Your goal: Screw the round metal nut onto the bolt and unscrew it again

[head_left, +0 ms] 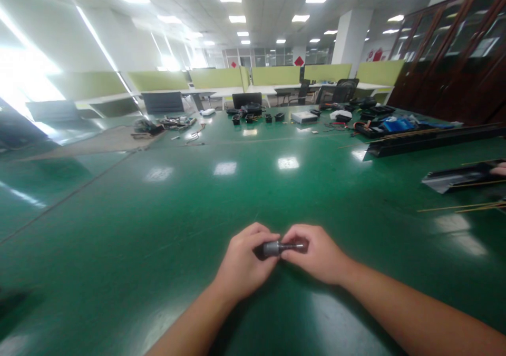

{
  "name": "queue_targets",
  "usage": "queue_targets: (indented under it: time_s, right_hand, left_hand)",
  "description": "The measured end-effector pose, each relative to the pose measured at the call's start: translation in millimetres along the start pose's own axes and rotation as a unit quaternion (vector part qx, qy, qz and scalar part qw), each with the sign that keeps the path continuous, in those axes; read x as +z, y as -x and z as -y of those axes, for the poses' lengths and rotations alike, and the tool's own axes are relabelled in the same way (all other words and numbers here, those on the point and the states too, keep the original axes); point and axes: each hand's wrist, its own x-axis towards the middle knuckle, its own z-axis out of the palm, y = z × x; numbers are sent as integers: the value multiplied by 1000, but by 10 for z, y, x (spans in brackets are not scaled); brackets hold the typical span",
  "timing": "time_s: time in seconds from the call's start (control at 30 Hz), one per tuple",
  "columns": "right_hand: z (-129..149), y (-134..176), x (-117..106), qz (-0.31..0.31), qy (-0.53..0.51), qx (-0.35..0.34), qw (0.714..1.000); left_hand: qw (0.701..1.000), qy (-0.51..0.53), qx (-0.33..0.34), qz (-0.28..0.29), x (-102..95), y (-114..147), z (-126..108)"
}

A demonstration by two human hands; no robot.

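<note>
A small dark cylindrical tool with a grey collar and a thinner metal shaft lies level between my two hands, just over the green tabletop. My left hand is closed round its thicker end at the collar. On the other side, the fingers of my right hand pinch the thin shaft end. The fingertips of both hands nearly meet at its middle. What kind of tool it is cannot be made out, and its two ends are partly hidden by fingers.
Across the far edge stand several small black parts, a white box and loose electronics. To the right are a blue bundle, a long black channel, thin yellow rods, and another person's fingers by a second channel.
</note>
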Motion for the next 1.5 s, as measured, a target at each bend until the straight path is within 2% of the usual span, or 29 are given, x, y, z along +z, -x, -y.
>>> queue_targets:
  time_s: [0.3,0.6,1.5]
  right_hand:
    - [-3,0,7,10,-23,10,1000]
    - [-27,6,18,13,-49,21,998]
    - [36,12,-19,-36,-18,30,999]
  left_hand:
    - [1000,-9,-6,5,-12,3,2]
    - [1000,-10,5,-14,-35,12,13]
    - [997,-24,29,-68,-61,11,58]
